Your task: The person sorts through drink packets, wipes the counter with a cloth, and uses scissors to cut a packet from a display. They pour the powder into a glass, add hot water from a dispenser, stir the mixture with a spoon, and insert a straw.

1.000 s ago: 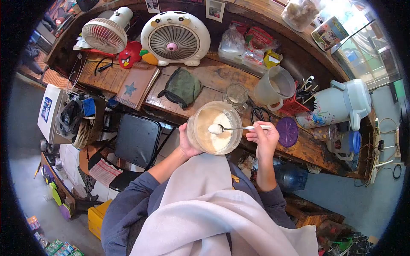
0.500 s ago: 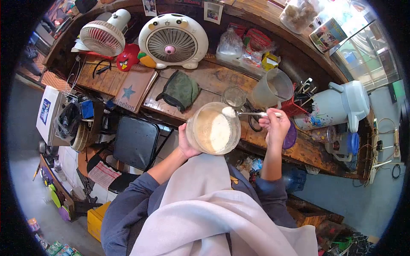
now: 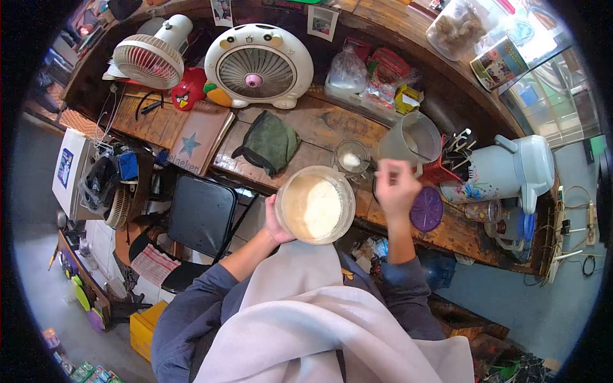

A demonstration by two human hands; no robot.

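My left hand is wrapped round the side of a round clear plastic tub, holding it above the table's front edge. Pale cream powder lies in the tub, heaped toward its right side. To the tub's right, my right hand is raised and blurred, its fingers closed as round the spoon handle; the spoon itself is hardly visible. Just left of that hand stands a glass mug with a small white heap of powder at its bottom. Behind the hand is a translucent plastic pitcher.
Along the wooden table are a green cloth pouch, a brown menu folder, an animal-shaped fan, a purple lid, a red utensil basket and a flowered thermos jug. A black stool stands left.
The spoonful of powder over the tub's rim is gone from there, and white powder now lies in the glass mug. My right hand has shifted slightly left; the tub is slightly lower.
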